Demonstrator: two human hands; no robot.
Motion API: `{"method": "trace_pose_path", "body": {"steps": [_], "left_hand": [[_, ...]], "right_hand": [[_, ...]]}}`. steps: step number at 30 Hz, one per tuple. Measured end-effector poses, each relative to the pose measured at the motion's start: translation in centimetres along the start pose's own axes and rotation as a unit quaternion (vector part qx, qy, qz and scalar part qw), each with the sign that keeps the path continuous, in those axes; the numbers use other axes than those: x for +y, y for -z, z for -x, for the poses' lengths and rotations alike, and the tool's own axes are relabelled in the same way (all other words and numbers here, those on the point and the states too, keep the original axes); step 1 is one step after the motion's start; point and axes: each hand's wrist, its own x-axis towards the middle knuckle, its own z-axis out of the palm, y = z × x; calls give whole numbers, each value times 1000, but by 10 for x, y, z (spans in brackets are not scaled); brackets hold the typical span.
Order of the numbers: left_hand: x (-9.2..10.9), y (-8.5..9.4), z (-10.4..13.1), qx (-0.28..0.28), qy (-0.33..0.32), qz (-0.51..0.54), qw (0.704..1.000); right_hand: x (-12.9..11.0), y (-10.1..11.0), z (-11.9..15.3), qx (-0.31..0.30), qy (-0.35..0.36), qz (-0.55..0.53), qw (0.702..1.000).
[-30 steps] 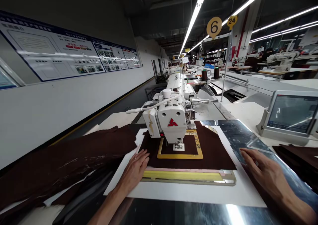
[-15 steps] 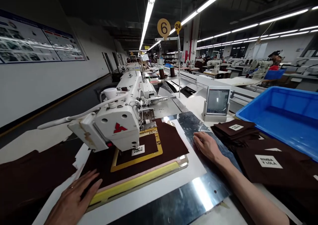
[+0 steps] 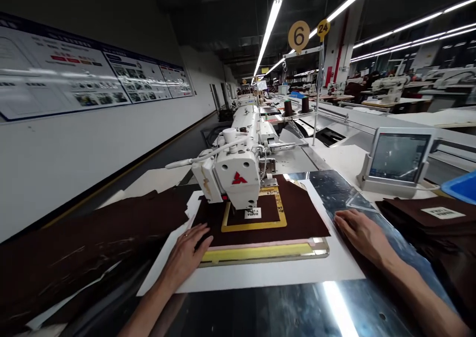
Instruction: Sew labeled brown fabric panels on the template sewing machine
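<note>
A white sewing machine head (image 3: pixel 238 175) with a red logo stands over dark brown fabric (image 3: pixel 305 210). A yellow frame (image 3: pixel 256 226) lies on the fabric around a white label (image 3: pixel 253 213) under the machine head. Along the fabric's near edge runs a clear plate with a yellow strip (image 3: pixel 256 251), on white sheeting. My left hand (image 3: pixel 188 252) rests at the fabric's left front corner, fingers apart, holding nothing. My right hand (image 3: pixel 362 233) lies on the metal table (image 3: pixel 323 178) right of the white sheet, fingers slightly bent and apart, with nothing in it.
Brown fabric (image 3: pixel 92 242) is spread at the left. A screen (image 3: pixel 399 157) stands at the right, beside stacked brown pieces (image 3: pixel 420 228) with a white label and a blue bin (image 3: pixel 461 185). Two thread cones (image 3: pixel 296 106) and a pole rise behind the machine.
The view has turned left, so the machine, screen and both hands appear further right. More wall boards show and less of the blue bin. Both hands stay beside the same fabric.
</note>
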Motion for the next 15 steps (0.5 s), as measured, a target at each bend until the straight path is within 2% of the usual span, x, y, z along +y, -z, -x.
{"method": "trace_pose_path", "body": {"steps": [8,15], "left_hand": [[13,9,2,-11,14,-13,1000],[16,11,4,-20,24,-13,999]], "right_hand": [[12,-16,-2,2,36,9,999],[19,-19,-1,-8,42,4,999]]}}
